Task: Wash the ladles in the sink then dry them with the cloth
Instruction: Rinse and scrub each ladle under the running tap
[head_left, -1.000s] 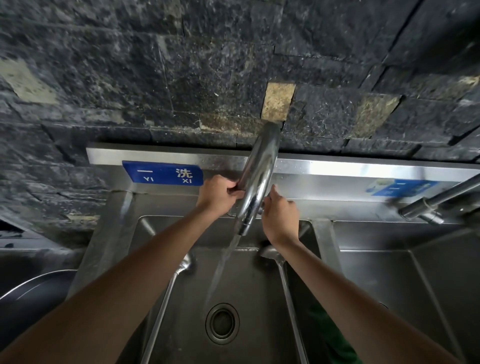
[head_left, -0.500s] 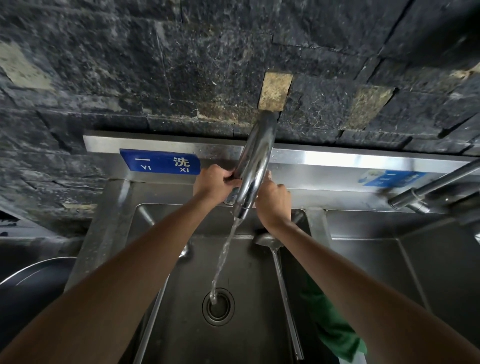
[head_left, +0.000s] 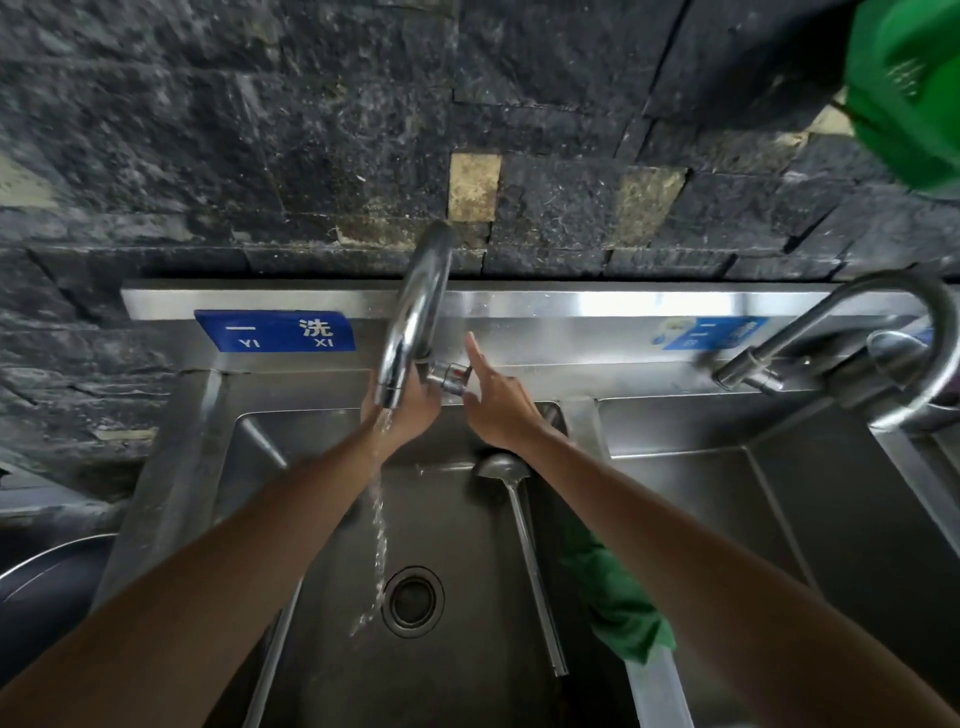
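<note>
Dark stone wall backs a steel sink (head_left: 249, 431) where water runs from the tap (head_left: 415, 317) toward the drain (head_left: 412, 601). The left hand (head_left: 405, 410) is under the spout, grip unclear; the right hand (head_left: 498, 410) is beside the valve (head_left: 449, 375), fingers spread, holding nothing. One ladle (head_left: 519, 540) lies in the basin, bowl toward the wall, handle running back toward the person; another handle (head_left: 272, 654) shows at lower left. The green cloth (head_left: 618, 603) on the divider could get soaked by splashing.

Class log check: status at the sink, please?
Both hands at chrome tap valve, left hand open, right hand open. Water running. Steel ladle lies untouched in basin. Nothing blocking.
</note>
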